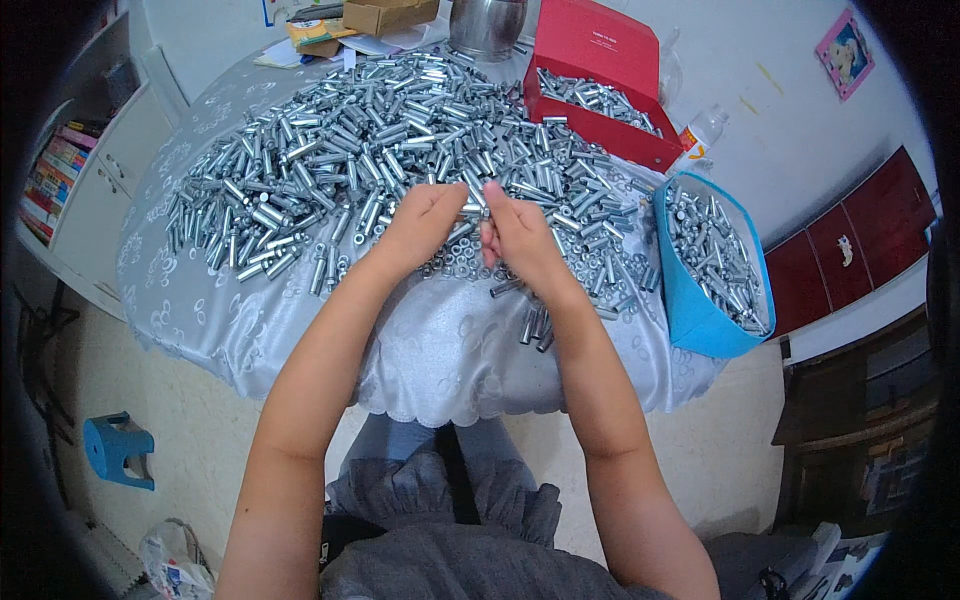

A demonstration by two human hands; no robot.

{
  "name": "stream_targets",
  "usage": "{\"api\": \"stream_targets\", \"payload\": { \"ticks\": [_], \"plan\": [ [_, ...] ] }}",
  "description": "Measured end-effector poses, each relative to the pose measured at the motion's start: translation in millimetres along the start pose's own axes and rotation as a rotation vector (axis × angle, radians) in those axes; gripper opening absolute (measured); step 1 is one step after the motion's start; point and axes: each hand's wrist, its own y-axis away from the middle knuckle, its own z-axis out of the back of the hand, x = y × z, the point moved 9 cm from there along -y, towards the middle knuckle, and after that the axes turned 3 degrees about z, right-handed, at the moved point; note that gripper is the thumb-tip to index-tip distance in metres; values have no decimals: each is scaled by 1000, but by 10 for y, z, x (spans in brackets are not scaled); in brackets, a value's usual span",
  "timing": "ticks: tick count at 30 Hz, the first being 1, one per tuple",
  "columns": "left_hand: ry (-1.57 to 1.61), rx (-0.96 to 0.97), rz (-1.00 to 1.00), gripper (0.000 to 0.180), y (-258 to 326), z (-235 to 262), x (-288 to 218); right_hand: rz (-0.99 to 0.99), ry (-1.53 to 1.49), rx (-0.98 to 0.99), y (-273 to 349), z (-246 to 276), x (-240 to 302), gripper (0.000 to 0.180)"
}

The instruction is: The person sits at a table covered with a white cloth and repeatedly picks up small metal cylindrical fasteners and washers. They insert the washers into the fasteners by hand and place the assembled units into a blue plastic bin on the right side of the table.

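Both my hands meet over the near side of a big heap of shiny metal sleeves (340,150). My left hand (422,225) is closed, thumb on top, and its fingertips are hidden. Close beside it, my right hand (527,243) is closed with its thumb up and fingers curled. A small metal sleeve (478,208) shows between the two hands, seemingly gripped by the right; its far end is hard to make out. Small nuts or rings (458,262) lie just below my hands, and a few loose sleeves (536,326) lie near the table's front edge.
A blue fabric bin (680,300) of bolts stands at the right edge of the cloth-covered table (265,340). Behind it are an open red box (600,120) of metal parts, a plastic bottle (704,130) and a metal pot (487,28). A blue stool (115,447) stands on the floor left.
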Motion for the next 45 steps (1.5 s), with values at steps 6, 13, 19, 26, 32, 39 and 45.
{"api": "stream_targets", "payload": {
  "ticks": [6,13,19,26,32,39,45],
  "plan": [
    [-54,-9,-1,37,-17,-6,-21,281,224,-163,24,47,252,33],
    [-41,-71,-41,31,-9,51,-92,283,359,-132,32,19,269,37],
    [-85,-27,-8,28,-25,14,-101,74,25,-53,-15,-47,67,57],
    [-48,44,-10,35,-2,-70,-126,-35,-226,-72,-28,-12,-29,56],
    [34,57,-18,36,-18,-24,-103,151,-127,-4,-21,-130,169,50],
    [14,95,9,38,-34,-77,-74,89,-54,-12,-29,2,77,50],
    [155,117,120,35,-9,-101,-14,355,257,-274,47,98,314,46]
  ]
}}
